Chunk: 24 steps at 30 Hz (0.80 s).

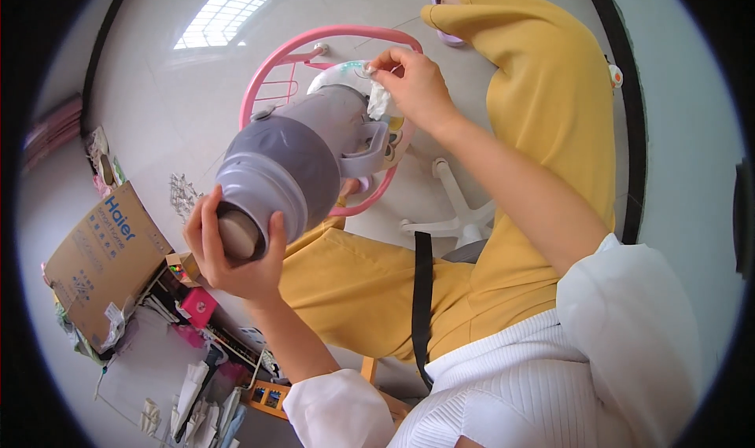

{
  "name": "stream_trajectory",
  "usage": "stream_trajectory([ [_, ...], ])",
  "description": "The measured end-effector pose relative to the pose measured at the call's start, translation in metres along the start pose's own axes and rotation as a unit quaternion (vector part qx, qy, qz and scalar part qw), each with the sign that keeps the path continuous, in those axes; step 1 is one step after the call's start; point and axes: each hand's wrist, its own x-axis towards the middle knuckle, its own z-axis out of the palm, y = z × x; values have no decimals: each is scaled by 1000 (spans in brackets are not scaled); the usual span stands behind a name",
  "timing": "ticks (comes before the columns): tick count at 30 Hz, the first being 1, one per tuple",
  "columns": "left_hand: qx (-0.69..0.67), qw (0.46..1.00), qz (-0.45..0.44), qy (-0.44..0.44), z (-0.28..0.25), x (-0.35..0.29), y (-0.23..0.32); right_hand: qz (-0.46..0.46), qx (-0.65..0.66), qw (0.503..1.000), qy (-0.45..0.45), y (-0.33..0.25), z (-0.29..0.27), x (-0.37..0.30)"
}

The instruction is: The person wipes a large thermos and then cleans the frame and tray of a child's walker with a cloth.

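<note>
Above the lap, left hand (236, 255) fingers clenched round smooth grey bottle (295, 165), right hand (417, 86) pinching crumpled white tissue (380, 100)

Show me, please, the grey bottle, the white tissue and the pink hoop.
grey bottle (291, 161), head view, on its body.
white tissue (380, 100), head view, its crumpled middle.
pink hoop (330, 33), head view, its upper rim.

Down at your lower left, there's a brown cardboard box (106, 263) lying on the floor, a flat rectangular carton tilted on the diagonal, with blue print on its top face and a small white label near its lower corner. Just right of it you've got a small tan carton (185, 265) with bright multicoloured print, and right below that a little pink box (198, 305), squarish. No screens or signs showing anywhere around you.
</note>
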Motion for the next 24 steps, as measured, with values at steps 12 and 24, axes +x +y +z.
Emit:
stream_trajectory([
  [12, 35, 914, -354, 193, 10, -21, 41, 87, 97, 989, 64, 21, 7, -3],
  [24, 179, 881, -421, 119, 3, 0, 26, -7, 198, 980, -7, -2, 42, -39],
])
